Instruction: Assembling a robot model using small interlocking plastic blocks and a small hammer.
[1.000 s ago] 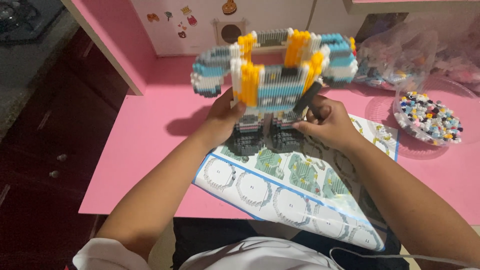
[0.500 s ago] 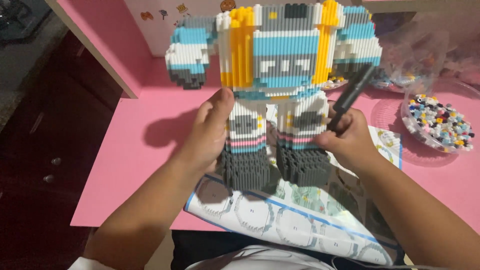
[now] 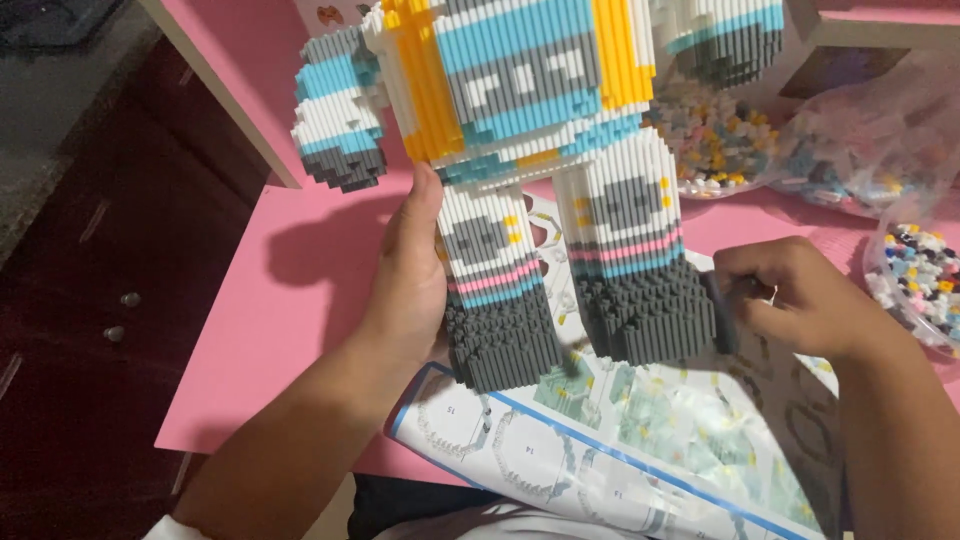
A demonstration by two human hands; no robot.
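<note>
Left hand (image 3: 415,275) clasps the brick figure (image 3: 540,160) around one leg, palm flat against the leg's outer side, thumb up along the white section, fingers wrapped behind and out of sight. The figure is lifted clear of the pink table (image 3: 270,330) and tilted toward the camera; its dark grey feet hang just over the instruction sheet (image 3: 600,450).

Right hand (image 3: 800,300) is curled into a loose fist, fingertips pressed against the outer edge of the other foot. Cannot tell whether it pinches a small piece or a tool; the fingers hide it.

Notes on doing this step well, as judged:
- The whole weight appears to hang from one leg, so the clasp should sit low and firm, near the foot joint, to keep layers from shearing.
- Pressure from the right fingertips should run straight into the foot, opposed by the left palm, not sideways.
- Keep the figure low over the sheet, so dropped bricks stay close.

Beyond the right hand: a dish of loose bricks (image 3: 925,280) and clear bags of bricks (image 3: 850,150), well apart from the grip.
</note>
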